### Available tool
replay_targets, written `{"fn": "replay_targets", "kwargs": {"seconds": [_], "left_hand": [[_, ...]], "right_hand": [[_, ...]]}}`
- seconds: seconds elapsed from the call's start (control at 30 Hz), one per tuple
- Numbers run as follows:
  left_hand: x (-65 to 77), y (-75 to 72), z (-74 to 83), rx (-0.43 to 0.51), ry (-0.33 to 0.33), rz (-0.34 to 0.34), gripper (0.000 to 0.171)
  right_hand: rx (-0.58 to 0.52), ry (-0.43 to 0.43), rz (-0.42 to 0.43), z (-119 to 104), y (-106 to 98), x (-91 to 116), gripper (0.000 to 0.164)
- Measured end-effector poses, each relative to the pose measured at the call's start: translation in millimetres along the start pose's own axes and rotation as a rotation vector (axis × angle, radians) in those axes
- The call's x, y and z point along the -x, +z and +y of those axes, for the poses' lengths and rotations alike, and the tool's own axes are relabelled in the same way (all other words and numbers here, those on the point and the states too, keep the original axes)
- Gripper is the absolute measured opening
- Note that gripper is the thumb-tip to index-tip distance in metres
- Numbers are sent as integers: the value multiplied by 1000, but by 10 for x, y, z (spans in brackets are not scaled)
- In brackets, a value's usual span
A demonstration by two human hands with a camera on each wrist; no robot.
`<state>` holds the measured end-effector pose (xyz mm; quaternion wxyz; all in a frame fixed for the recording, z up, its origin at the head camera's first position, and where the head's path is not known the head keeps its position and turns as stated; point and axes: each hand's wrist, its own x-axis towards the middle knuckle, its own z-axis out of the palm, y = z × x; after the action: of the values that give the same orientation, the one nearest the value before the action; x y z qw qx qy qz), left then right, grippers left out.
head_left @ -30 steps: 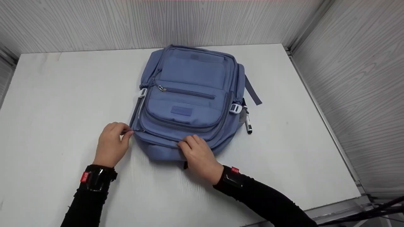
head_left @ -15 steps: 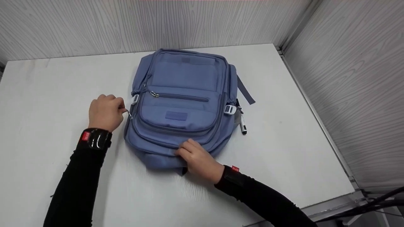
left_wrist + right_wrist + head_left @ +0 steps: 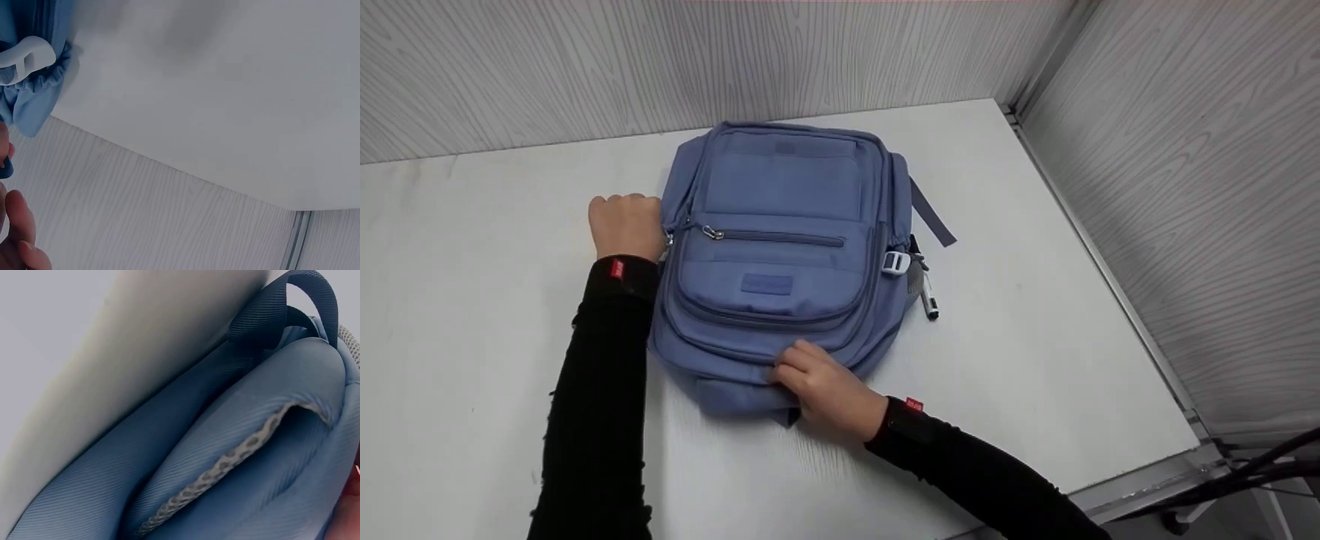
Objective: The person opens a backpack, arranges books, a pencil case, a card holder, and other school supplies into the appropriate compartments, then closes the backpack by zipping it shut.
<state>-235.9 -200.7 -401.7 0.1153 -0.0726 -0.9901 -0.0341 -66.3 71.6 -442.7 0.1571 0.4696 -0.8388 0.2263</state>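
Observation:
A blue backpack [image 3: 780,195] lies front side up on the white table. Along its left edge, my left hand [image 3: 626,229] pinches a zipper pull; a small metal slider [image 3: 668,241] shows beside the wrist. In the left wrist view, a dark blue tab [image 3: 7,169] sticks out between the fingers [image 3: 20,216]. At the lower end of the bag, my right hand [image 3: 829,390] grips the fabric with curled fingers, the thumb hidden. The right wrist view shows the bag's underside with a mesh-edged fold [image 3: 219,464] and a webbing loop [image 3: 264,318].
A black-and-white marker [image 3: 930,296] sits by the mesh side pocket on the right. Near it are a white buckle [image 3: 896,262] and a loose strap [image 3: 934,214]. Wood-grained panels [image 3: 585,67] stand behind and to the right of the table [image 3: 1035,360].
My left hand has travelled from the bag's lower left corner up its left side, carrying the zipper pull along. The right hand keeps its grip at the bottom. The head view has shifted slightly.

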Motion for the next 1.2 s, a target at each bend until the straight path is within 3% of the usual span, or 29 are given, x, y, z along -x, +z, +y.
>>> {"fn": "replay_targets", "kwargs": {"seconds": [0.17,0.3,0.47,0.6,0.67,0.77,0.9,1.03,1.2], "left_hand": [[-125,-2,116,-32,-85,-15,29],[-95,16,124,-2,-88,-10,27],[66,-19,111,109,-23,7,16],[343,-81,134,189,20,42,41],[525,-85,137,197,77,73,54],[800,-34,93,179,230,128,56],[1101,45,-21,151,419,120,67],[1294,96,-108,185,482,80,74],[1412,162,-150,192,543,88,64]], "right_hand": [[8,2,-18,6,-3,8,30],[-3,13,-21,6,-3,4,29],[-12,31,-12,12,-3,2,30],[-22,35,-6,12,-4,13,28],[-9,33,-3,9,-13,20,26],[42,25,8,11,-44,34,23],[136,23,45,39,-105,80,20],[195,33,72,89,-155,144,17],[203,44,78,141,-207,182,16]]}}
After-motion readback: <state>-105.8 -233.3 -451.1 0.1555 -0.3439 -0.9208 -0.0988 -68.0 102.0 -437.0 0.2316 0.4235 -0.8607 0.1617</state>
